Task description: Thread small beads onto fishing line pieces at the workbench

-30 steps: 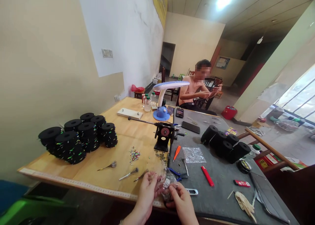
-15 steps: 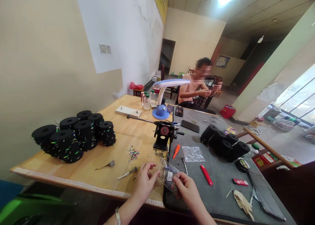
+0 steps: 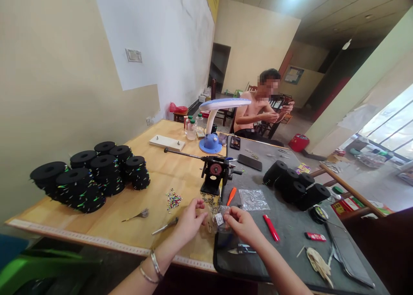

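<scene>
My right hand (image 3: 241, 224) pinches the right side of a small clear plastic bag (image 3: 214, 226) with a white label. My left hand (image 3: 192, 221) is by the bag's left side, fingers curled and apart; whether it touches the plastic is unclear. Small metal pieces (image 3: 210, 199) lie just beyond the bag, at the foot of a black crank device (image 3: 214, 174) with a round red dial and a long rod. Colourful tiny beads (image 3: 174, 200) are heaped left of my left hand. Thread snips (image 3: 241, 249) lie partly under my right forearm.
Black foam rolls stuck with coloured bits (image 3: 80, 187) stand at left; plain black rolls (image 3: 295, 185) are at right. A blue desk lamp (image 3: 211, 144), an orange-handled tool (image 3: 231, 196), a red lighter (image 3: 270, 228) and another bag (image 3: 254, 199) are on the table. A person (image 3: 258, 110) sits beyond it.
Both hands have moved slightly away from me over the table, and the bag has moved with them. The thread snips have come into view beneath my right forearm. My viewpoint has shifted slightly.
</scene>
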A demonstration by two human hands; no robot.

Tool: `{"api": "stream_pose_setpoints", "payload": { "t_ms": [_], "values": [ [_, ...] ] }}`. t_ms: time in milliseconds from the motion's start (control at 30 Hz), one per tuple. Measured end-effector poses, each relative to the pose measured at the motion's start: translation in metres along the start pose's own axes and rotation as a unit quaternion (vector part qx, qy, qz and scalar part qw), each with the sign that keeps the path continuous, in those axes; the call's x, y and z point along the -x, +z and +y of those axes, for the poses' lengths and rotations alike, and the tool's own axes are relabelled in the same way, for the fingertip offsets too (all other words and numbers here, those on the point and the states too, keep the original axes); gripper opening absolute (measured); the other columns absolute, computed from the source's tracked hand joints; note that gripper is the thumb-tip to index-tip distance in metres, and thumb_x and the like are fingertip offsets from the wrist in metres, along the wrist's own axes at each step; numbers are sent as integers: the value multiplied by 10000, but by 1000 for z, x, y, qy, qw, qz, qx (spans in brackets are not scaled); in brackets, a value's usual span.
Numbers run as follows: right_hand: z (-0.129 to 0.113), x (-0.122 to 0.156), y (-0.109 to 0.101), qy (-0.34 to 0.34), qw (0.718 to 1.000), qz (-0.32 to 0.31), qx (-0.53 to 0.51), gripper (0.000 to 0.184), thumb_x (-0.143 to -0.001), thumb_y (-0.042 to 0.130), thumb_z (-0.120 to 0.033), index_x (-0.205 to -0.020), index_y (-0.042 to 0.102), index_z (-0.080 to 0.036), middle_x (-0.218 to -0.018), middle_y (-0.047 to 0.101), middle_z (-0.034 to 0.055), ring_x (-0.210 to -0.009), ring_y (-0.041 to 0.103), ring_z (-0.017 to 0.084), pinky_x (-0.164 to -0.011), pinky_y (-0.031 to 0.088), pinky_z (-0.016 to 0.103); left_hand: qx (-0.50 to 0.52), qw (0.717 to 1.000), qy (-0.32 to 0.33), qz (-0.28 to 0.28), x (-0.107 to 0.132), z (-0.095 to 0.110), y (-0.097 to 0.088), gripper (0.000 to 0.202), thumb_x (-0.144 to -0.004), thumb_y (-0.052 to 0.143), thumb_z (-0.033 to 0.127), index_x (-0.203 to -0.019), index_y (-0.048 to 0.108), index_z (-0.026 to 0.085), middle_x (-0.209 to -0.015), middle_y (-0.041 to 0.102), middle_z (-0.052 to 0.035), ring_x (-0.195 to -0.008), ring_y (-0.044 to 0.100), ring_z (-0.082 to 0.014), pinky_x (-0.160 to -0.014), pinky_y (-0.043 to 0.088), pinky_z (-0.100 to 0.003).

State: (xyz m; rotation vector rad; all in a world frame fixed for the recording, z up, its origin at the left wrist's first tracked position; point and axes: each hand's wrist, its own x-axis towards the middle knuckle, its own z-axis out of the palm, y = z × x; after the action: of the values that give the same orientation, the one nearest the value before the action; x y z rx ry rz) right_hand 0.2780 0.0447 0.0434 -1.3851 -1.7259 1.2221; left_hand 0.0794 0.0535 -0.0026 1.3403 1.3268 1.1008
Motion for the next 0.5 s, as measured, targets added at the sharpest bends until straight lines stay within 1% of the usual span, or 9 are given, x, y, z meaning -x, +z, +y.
{"api": "stream_pose_setpoints", "payload": {
  "t_ms": [67, 133, 200, 267, 333, 433, 500],
  "values": [
    [-1, -8, -3, -7, 1000, -6, 25, 198, -815, 531, -331, -693, 560, -178, -566, 563, -32, -528, 489, 113, -514, 363, 206, -11, 1000, 18, -9, -5, 4, -5, 400, -692, 599, 197, -1090, 567, 166, -1045, 649, -97, -550, 565, -117, -554, 472, -257],
    [-1, -15, -4, -14, 998, -13, 52, 211, -822, 527, -335, -694, 574, -174, -577, 559, -30, -546, 493, 115, -516, 357, 202, -24, 999, 39, -22, -11, 9, -11, 445, -650, 639, 158, -1092, 614, 197, -1047, 664, -70, -569, 542, -119, -603, 459, -263],
    [-3, -23, -5, -28, 996, -12, 88, 225, -820, 538, -349, -696, 595, -169, -584, 552, -30, -555, 482, 113, -511, 345, 197, -57, 995, 68, -51, -16, 16, -19, 388, -643, 667, 167, -1027, 671, 217, -1003, 685, -48, -602, 534, -136, -626, 437, -265],
    [-7, -30, -4, -44, 991, -7, 126, 232, -816, 549, -358, -707, 621, -167, -578, 540, -33, -550, 457, 110, -499, 324, 194, -98, 987, 93, -84, -21, 21, -26, 307, -666, 672, 210, -972, 697, 217, -937, 699, -36, -612, 530, -148, -617, 416, -262],
    [-13, -36, -2, -56, 987, 0, 153, 228, -814, 556, -353, -717, 640, -165, -569, 533, -35, -538, 437, 106, -486, 304, 196, -121, 982, 102, -105, -25, 24, -31, 216, -688, 661, 243, -896, 708, 204, -825, 701, -19, -601, 529, -153, -589, 398, -252],
    [-21, -42, 0, -54, 987, 10, 150, 202, -814, 564, -340, -753, 649, -167, -564, 539, -37, -514, 445, 99, -476, 303, 200, -117, 982, 100, -109, -29, 23, -33, 86, -707, 639, 258, -723, 689, 190, -683, 671, 3, -610, 541, -160, -581, 384, -239],
    [-22, -42, 0, -35, 993, 9, 115, 190, -817, 564, -345, -802, 638, -171, -562, 548, -39, -486, 476, 98, -468, 333, 201, -113, 983, 102, -104, -31, 21, -34, 109, -727, 615, 267, -670, 664, 188, -657, 657, 5, -629, 551, -164, -596, 387, -239]
  ]
}}
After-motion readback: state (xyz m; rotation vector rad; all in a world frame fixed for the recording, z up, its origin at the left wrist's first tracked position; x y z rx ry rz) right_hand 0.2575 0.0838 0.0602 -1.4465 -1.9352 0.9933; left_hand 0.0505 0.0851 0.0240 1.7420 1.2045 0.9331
